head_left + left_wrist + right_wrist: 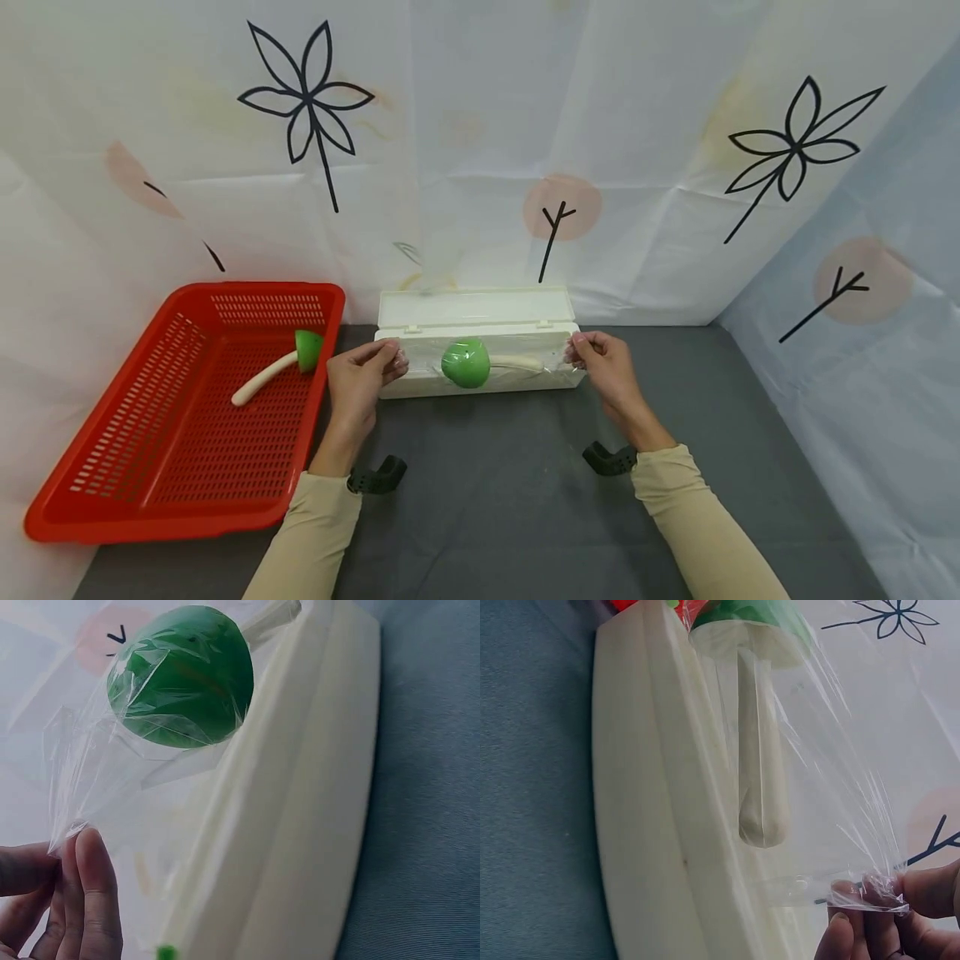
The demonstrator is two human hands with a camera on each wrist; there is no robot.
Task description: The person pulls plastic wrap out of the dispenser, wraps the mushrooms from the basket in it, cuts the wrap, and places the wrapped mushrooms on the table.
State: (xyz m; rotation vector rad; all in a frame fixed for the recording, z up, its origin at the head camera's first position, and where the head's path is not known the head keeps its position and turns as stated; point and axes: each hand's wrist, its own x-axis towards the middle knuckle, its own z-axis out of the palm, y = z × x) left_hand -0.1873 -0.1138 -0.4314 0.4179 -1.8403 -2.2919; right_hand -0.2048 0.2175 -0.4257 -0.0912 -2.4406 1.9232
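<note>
Under clear film point(90, 787), green spoon point(467, 363) blurred.

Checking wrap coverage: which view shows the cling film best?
Left wrist: the cling film shows creased over the green scoop, pinched by the left hand. Right wrist shows its other edge stretched past the handle. Head view barely shows it.

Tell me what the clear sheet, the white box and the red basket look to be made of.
Clear sheet: thin plastic film, glossy; it crinkles and shows the green-headed toy through it. Both hands pinch its ends. White box: likely rigid moulded plastic, smooth and matte cream, with a hinged lid. Red basket: hard plastic, slightly shiny, perforated all over.
</note>
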